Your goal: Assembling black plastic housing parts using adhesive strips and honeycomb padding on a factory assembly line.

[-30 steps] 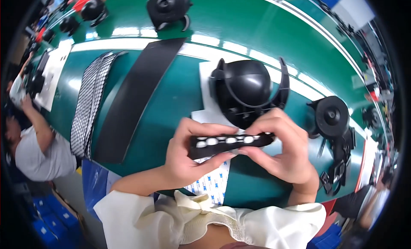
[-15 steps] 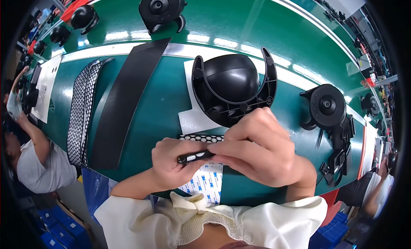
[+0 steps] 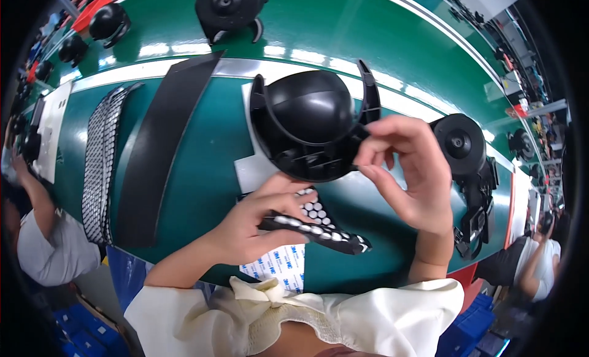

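A black housing (image 3: 325, 166) with two curved upright arms and a glossy rounded dome (image 3: 310, 105) stands in front of me. My right hand (image 3: 414, 173) has its thumb and fingertips on the housing's right edge, near the base of that arm. Whether a small piece is also between those fingers I cannot tell. My left hand (image 3: 251, 225) pinches a folded black sheet of round white pads (image 3: 316, 211), just below the housing. Under that hand lies a white backing sheet with blue print (image 3: 283, 265).
A long black strip (image 3: 162, 154) and a padded strip with white dots (image 3: 101, 166) lie to the left. At the right stands another black housing (image 3: 459, 145) with black parts below it. A further housing (image 3: 228, 7) sits on the green belt (image 3: 319, 25). Co-workers sit at both sides.
My right hand has left the dotted sheet and moved up to the housing's right edge. The housing now appears tilted differently. My left hand keeps the sheet, which now spreads out to the right.
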Available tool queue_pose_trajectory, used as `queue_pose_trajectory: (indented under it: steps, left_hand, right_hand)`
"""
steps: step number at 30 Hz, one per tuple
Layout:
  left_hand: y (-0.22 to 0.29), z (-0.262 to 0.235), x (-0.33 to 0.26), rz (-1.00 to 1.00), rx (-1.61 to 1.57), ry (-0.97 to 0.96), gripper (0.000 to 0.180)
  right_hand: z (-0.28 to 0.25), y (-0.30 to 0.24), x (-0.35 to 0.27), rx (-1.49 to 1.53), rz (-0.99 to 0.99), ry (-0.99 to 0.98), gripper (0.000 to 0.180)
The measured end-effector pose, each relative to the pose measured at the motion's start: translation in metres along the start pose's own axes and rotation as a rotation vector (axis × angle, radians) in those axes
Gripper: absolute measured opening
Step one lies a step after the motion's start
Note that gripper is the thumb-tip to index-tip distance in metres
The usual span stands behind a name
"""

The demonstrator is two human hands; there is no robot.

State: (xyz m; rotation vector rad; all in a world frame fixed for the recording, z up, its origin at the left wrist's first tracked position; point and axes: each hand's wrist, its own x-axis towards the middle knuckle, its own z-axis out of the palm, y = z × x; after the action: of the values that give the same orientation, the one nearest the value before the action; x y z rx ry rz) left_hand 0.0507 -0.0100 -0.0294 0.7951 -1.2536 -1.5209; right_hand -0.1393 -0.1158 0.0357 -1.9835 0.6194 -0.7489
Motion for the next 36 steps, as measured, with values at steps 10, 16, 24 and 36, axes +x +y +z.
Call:
queue_pose_trajectory:
  steps: [10, 16, 24, 36]
  left_hand:
    - [-0.003, 0.001, 0.001, 0.116, -0.15, 0.026, 0.015]
    - [-0.005, 0.002, 0.0, 0.139, -0.261, 0.032, 0.015]
    - [-0.003, -0.001, -0.005, 0.085, -0.237, 0.061, 0.015]
    - [-0.003, 0.001, 0.0, 0.107, -0.248, 0.099, 0.014]
  right_hand:
    - [0.012, 0.007, -0.002, -0.123, -0.087, -0.025, 0.035]
    - [0.015, 0.005, -0.003, -0.169, -0.048, -0.009, 0.037]
    - [0.017, 0.001, -0.009, -0.943, -0.631, -0.003, 0.03]
    - [0.003, 0.026, -0.014, -0.897, -0.708, -0.106, 0.029]
